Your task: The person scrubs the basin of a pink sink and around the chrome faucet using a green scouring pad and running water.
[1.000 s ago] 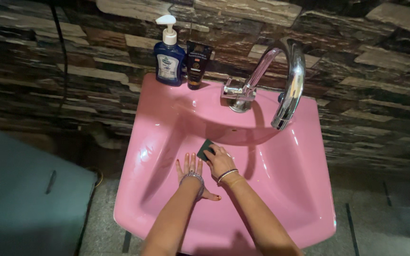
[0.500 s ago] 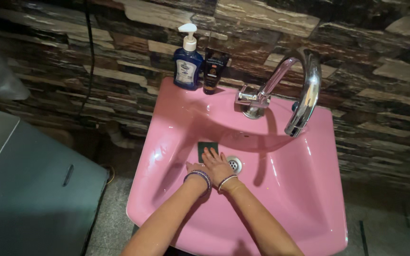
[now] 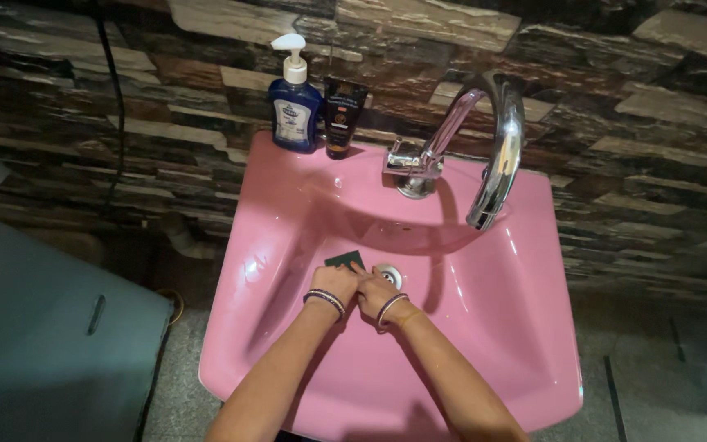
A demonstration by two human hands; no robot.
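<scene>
Stone-pattern wall behind pink sink (image 3: 533,327). Green scrub pad (image 3: 344,259) lies in bowl, just left of drain (image 3: 388,274). Left hand (image 3: 335,282) and right hand (image 3: 373,291) curled together, fingertips pinning pad flat against bowl. Soap bottle (image 3: 294,102) on sink's back rim, far from drain.

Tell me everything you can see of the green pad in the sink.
The pad is a small, flat, dark green scouring square, mostly hidden, one corner showing. It lies on the pink sink bowl, left of the drain. Both hands press on it: the left hand and the right hand cover its near edge.
</scene>
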